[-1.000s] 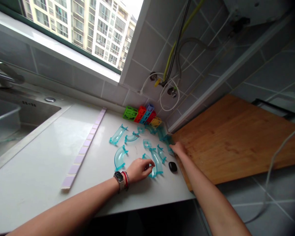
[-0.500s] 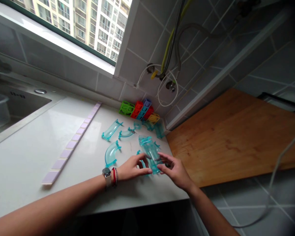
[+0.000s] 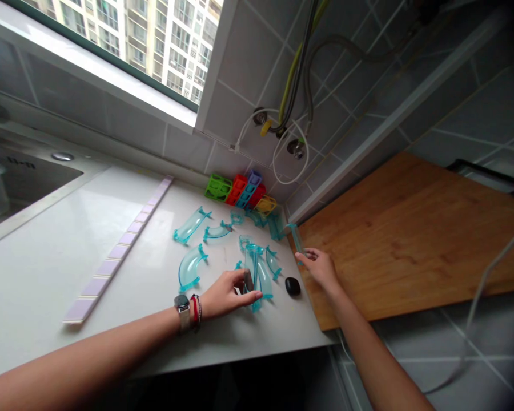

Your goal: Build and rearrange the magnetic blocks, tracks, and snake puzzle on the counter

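Note:
My left hand [image 3: 227, 294] is closed around a clear teal track piece [image 3: 251, 260], which it tilts up among others on the counter. My right hand [image 3: 323, 269] pinches a straight teal track piece [image 3: 297, 237] by its near part, beside the edge of the wooden board. Under and beside my left hand lie a wide teal piece [image 3: 264, 279] and a small curved one [image 3: 273, 264]. Farther left are a straight teal track [image 3: 192, 226], a curved track [image 3: 190, 268] and a narrower curve [image 3: 218, 232].
A small black object [image 3: 292, 286] lies between my hands. Colourful plastic blocks [image 3: 218, 187] stand against the wall, with more teal pieces [image 3: 276, 225] in the corner. A long lilac strip [image 3: 120, 249] crosses the white counter [image 3: 128, 325]. The wooden board [image 3: 394, 240] is at right, the sink [image 3: 34, 177] at left.
My hands have moved apart, each with a teal piece. The right has carried its track piece rightward to the wooden board, and the black object has come into full view.

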A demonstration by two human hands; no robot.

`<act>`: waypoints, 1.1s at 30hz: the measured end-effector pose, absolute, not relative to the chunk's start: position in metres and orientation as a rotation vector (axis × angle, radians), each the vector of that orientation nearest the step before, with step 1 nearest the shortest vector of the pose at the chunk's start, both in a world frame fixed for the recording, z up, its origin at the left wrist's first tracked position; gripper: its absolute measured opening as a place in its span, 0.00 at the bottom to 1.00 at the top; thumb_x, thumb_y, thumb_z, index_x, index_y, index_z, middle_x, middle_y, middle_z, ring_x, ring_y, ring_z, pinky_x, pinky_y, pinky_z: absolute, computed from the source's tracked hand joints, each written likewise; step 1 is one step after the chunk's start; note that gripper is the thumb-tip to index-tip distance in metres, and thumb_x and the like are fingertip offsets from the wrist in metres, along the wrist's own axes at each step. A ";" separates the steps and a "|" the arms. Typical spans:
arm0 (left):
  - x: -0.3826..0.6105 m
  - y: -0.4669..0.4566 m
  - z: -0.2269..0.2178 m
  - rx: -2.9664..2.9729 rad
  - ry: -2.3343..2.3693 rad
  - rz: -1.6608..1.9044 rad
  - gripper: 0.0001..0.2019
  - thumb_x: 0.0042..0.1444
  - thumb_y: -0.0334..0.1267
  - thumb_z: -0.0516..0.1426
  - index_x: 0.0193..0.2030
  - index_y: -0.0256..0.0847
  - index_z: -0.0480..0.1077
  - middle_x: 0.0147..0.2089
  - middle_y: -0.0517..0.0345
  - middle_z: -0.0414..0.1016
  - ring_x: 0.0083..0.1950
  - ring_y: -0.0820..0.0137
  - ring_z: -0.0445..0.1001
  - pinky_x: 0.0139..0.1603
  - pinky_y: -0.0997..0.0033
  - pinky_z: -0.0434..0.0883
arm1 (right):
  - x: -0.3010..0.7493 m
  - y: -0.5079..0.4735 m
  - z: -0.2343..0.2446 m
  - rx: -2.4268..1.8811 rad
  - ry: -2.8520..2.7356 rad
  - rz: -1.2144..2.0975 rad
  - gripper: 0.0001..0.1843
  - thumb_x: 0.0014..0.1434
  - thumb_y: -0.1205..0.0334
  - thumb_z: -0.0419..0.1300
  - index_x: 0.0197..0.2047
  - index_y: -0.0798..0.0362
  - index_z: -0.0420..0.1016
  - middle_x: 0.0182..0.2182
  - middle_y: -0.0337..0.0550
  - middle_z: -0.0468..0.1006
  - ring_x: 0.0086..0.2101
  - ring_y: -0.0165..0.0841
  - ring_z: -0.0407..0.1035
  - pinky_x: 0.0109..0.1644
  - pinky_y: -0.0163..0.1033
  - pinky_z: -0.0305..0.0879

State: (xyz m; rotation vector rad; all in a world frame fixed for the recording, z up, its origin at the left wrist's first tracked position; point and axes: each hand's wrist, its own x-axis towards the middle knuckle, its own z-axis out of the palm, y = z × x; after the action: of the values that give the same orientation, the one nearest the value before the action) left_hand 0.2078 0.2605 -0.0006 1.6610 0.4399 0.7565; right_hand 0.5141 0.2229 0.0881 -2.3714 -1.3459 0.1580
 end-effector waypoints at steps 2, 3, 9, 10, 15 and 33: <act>0.208 0.261 -0.001 1.645 0.447 0.760 0.21 0.59 0.55 0.62 0.31 0.37 0.70 0.29 0.59 0.74 0.30 0.72 0.72 0.29 0.76 0.68 | 0.527 0.235 0.073 -2.490 -1.319 0.135 0.26 0.57 0.47 0.66 0.49 0.58 0.81 0.43 0.59 0.85 0.45 0.47 0.80 0.49 0.44 0.73; 0.208 0.261 -0.001 1.637 0.453 0.759 0.21 0.59 0.55 0.62 0.32 0.37 0.70 0.29 0.58 0.74 0.30 0.72 0.73 0.29 0.76 0.68 | 0.529 0.239 0.066 -2.539 -1.314 0.125 0.24 0.55 0.46 0.67 0.47 0.57 0.83 0.43 0.60 0.85 0.45 0.48 0.80 0.49 0.44 0.73; 0.208 0.263 0.000 1.593 0.513 0.746 0.22 0.59 0.57 0.62 0.33 0.37 0.70 0.28 0.58 0.75 0.29 0.72 0.74 0.28 0.75 0.68 | 0.519 0.243 0.043 -2.721 -1.311 0.091 0.25 0.52 0.46 0.69 0.47 0.56 0.83 0.46 0.64 0.83 0.51 0.54 0.77 0.50 0.48 0.70; 0.208 0.263 0.000 1.590 0.513 0.747 0.22 0.58 0.58 0.62 0.32 0.38 0.70 0.28 0.59 0.75 0.29 0.72 0.74 0.28 0.75 0.68 | 0.517 0.243 0.044 -2.731 -1.317 0.094 0.25 0.52 0.46 0.69 0.47 0.56 0.83 0.46 0.65 0.83 0.51 0.55 0.77 0.50 0.48 0.70; 0.209 0.264 -0.002 1.595 0.535 0.748 0.23 0.57 0.59 0.62 0.31 0.38 0.69 0.27 0.59 0.74 0.29 0.72 0.73 0.28 0.75 0.67 | 0.492 0.240 0.070 -2.587 -1.480 0.087 0.25 0.59 0.46 0.64 0.53 0.56 0.80 0.52 0.63 0.81 0.55 0.52 0.74 0.55 0.47 0.67; 0.209 0.254 -0.003 1.476 0.377 0.581 0.29 0.68 0.63 0.46 0.33 0.38 0.70 0.28 0.57 0.78 0.18 0.75 0.70 0.20 0.76 0.64 | 0.379 0.265 0.098 -2.127 -1.605 0.773 0.14 0.58 0.60 0.57 0.22 0.52 0.71 0.16 0.37 0.73 0.17 0.27 0.64 0.22 0.30 0.58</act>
State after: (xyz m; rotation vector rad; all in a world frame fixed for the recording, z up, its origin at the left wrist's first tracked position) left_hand 0.2092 0.2544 -0.0035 1.4763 0.3766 0.5812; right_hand 0.3793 0.2649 0.0979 -2.1272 -1.6051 0.7729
